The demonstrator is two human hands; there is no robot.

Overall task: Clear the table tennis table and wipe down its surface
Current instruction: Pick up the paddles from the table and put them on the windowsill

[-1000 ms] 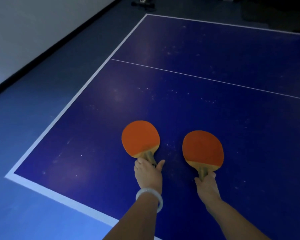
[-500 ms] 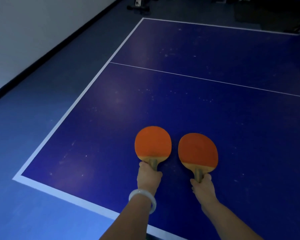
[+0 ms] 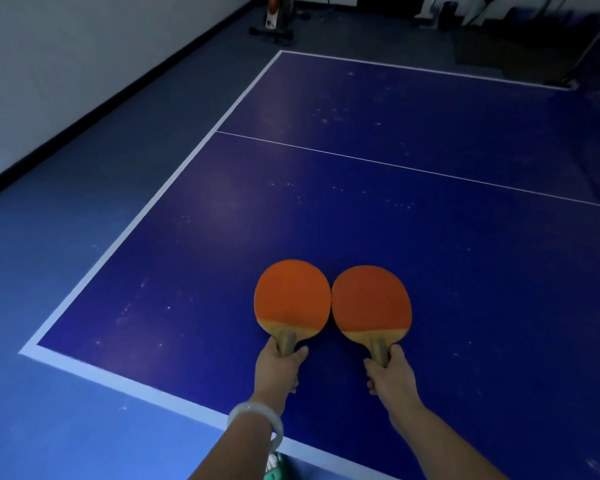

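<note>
My left hand (image 3: 279,367) grips one paddle (image 3: 291,297), my right hand (image 3: 388,374) the other paddle (image 3: 371,303) — blades touching above the table (image 3: 430,237).

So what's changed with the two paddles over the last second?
The left hand and right hand drew the left paddle and right paddle together; their blade edges now meet or nearly meet. Both grips on the handles are unchanged, above the table.

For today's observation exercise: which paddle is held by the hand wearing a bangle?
The left paddle, gripped by the left hand; its wrist carries the white bangle.
</note>
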